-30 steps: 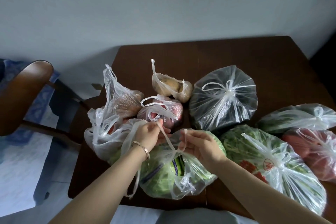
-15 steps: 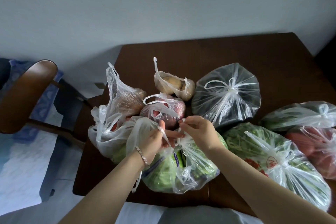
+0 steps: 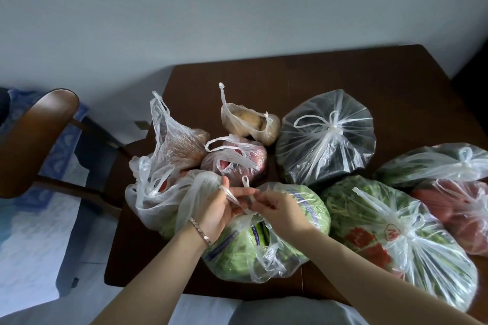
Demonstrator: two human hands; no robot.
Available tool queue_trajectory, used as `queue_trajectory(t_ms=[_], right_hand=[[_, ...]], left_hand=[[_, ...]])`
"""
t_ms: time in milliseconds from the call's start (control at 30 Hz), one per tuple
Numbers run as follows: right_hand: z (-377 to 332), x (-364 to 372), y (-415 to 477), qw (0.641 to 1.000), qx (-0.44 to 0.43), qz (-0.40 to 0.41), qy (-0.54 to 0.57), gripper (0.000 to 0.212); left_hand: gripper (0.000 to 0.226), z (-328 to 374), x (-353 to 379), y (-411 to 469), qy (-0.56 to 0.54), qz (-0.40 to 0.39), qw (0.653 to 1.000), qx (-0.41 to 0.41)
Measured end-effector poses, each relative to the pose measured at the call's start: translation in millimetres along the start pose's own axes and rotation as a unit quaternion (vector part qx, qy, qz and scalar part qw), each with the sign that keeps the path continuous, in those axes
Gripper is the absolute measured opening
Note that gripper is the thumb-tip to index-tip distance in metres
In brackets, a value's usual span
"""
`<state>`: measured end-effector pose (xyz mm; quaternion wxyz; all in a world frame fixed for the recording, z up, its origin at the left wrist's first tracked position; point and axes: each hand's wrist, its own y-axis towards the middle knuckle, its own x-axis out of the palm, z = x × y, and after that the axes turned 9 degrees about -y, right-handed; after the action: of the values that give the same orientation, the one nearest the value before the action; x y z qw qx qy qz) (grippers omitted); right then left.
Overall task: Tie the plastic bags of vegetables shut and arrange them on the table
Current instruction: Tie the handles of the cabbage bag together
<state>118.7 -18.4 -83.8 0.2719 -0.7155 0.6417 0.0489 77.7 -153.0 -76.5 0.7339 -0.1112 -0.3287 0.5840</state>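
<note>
Off to the left of the dark bench point(image 3: 290, 74) stands a wooden chair point(image 3: 34, 140). Next comes an untied bag point(image 3: 158, 200), slumped at the bench's left edge. Just right of it, the left grip point(image 3: 215, 212) pinches 1 handle strip point(image 3: 232, 196) of the cabbage bag point(image 3: 269, 250), which sits at the near edge. The right grip point(image 3: 281, 208) pinches the other strip, and the 2 strips meet between the hands. Farther right lie a knotted dark bag point(image 3: 327, 140) and a knotted bag of greens point(image 3: 401, 245).
</note>
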Motion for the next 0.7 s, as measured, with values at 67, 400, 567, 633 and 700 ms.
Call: queue_trajectory(t_ms=[67,400,567,633,700], right_hand=[[1,1,0,0.999,0.017,0.008,0.03,0.012],[-6,3,-4,0.994,0.062,0.02,0.09,0.014],[-5,2,-5,1.0,0.009,-0.025,-0.012,0.016],[-5,-2,-7,0.998,0.003,-0.041,-0.041,0.027],[-2,-4,-8,0.998,0.002,-0.055,-0.034,0.03]], left_hand=[[0.066,-1,-2,-1,-0.013,0.008,1.0,0.014],[0.045,8,-3,-8,0.249,0.105,0.957,0.101],[0.012,34,23,-7,0.363,0.021,0.924,0.118],[0.007,39,30,0,0.319,0.03,0.944,0.079],[0.009,41,34,5,0.288,0.038,0.956,0.04]])
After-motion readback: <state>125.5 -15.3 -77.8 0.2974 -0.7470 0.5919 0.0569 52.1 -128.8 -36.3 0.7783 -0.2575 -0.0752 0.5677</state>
